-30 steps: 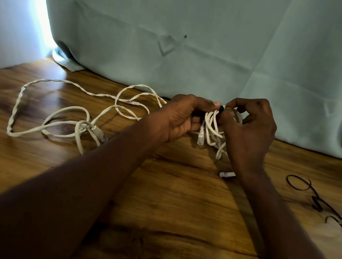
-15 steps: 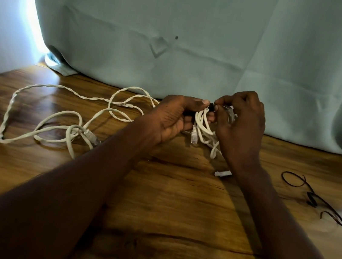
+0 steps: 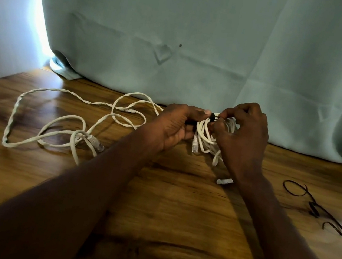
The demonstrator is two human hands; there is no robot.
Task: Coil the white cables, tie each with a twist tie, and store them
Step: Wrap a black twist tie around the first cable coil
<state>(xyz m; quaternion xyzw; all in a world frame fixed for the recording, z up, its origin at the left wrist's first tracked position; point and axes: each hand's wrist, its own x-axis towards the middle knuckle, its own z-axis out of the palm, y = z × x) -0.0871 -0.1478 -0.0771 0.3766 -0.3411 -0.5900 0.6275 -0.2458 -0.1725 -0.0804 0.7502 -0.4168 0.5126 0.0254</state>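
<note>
Hands at frame centre: left hand and right hand both pinch the upright coiled cable at its black tie.

Both my forearms reach forward and angle inward, so the hands meet at the far middle. My left hand is turned palm toward the right, thumb stretched along the top, its fingers curled closed around the coiled cable. My right hand faces it, knuckles up, thumb and forefinger pinched together on the black twist tie.
</note>
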